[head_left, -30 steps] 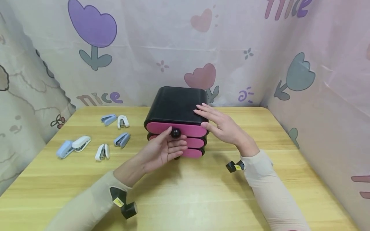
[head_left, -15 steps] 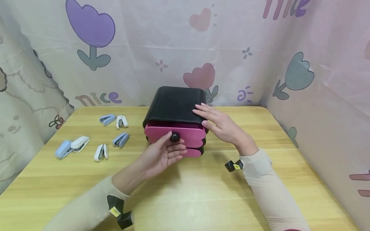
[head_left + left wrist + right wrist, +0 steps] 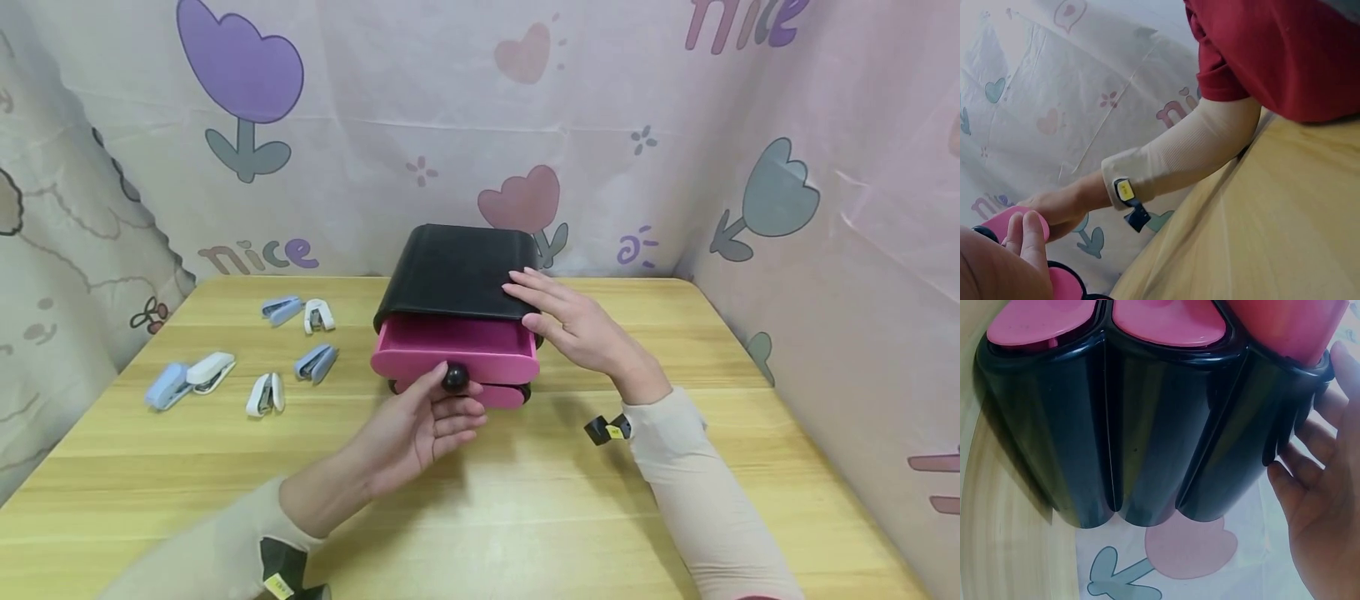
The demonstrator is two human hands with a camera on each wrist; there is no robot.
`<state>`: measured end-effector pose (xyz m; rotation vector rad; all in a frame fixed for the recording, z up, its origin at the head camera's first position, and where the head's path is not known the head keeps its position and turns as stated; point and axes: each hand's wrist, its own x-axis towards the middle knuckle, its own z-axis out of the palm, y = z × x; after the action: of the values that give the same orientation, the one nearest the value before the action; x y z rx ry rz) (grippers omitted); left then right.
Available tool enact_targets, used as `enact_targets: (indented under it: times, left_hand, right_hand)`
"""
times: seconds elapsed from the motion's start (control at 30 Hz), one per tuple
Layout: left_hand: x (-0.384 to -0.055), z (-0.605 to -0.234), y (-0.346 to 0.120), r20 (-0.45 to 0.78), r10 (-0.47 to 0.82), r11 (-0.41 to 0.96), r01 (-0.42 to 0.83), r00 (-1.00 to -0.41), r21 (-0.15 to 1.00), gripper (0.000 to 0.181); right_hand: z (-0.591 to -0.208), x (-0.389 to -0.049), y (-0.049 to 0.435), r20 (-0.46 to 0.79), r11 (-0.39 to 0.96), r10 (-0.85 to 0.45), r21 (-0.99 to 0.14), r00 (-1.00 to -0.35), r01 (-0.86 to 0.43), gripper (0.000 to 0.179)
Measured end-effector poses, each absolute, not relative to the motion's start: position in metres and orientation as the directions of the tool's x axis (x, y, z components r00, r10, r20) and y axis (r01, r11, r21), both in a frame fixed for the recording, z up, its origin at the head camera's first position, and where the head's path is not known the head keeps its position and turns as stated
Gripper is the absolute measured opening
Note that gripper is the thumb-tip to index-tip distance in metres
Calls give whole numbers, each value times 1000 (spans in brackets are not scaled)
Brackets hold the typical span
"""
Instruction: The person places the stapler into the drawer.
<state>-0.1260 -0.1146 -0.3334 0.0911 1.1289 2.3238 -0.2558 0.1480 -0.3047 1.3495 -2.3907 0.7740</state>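
A black drawer cabinet (image 3: 457, 267) with pink drawers stands at the back middle of the table. Its top drawer (image 3: 401, 364) is pulled partway out, and the part of its inside that shows is bare pink. My left hand (image 3: 412, 437) pinches the round black knob (image 3: 454, 377) between thumb and index finger, the other fingers extended below it. Flat over the cabinet's right top edge rests my right hand (image 3: 573, 327), fingers spread. From the right wrist view, the cabinet's side and two closed lower drawers (image 3: 1169, 322) appear, with the right hand's fingers along the top.
Several small staplers lie on the table's left: blue ones (image 3: 316, 363) and white ones (image 3: 266, 395). One blue stapler (image 3: 168, 386) touches a white stapler (image 3: 211, 372). A patterned curtain (image 3: 360, 167) hangs behind the wooden table (image 3: 510, 517).
The top drawer has slid out from closed toward me, drawn by my left hand on its knob. My right hand has stayed on the cabinet top.
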Motion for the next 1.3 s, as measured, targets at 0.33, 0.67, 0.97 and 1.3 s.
enact_targets:
  times: [0.33, 0.67, 0.97, 1.3]
  left_hand:
    - [-108, -336, -110, -177, 523, -465, -453, -834, 760, 47]
    - [-100, -337, -109, -199, 520, -447, -463, -830, 765, 56]
    - [-94, -345, -108, -175, 549, -424, -453, -817, 784, 52]
    - [-88, -348, -107, -199, 494, -438, -440, -846, 784, 48]
  right_hand:
    - [-305, -257, 149, 495, 413, -694, -320, -522, -852, 45]
    - [-306, -260, 150, 508, 407, -688, -320, -518, -856, 45]
    - [-307, -262, 150, 508, 405, -677, -347, -532, -846, 45]
    - [-311, -265, 148, 520, 399, -680, -329, -517, -856, 45]
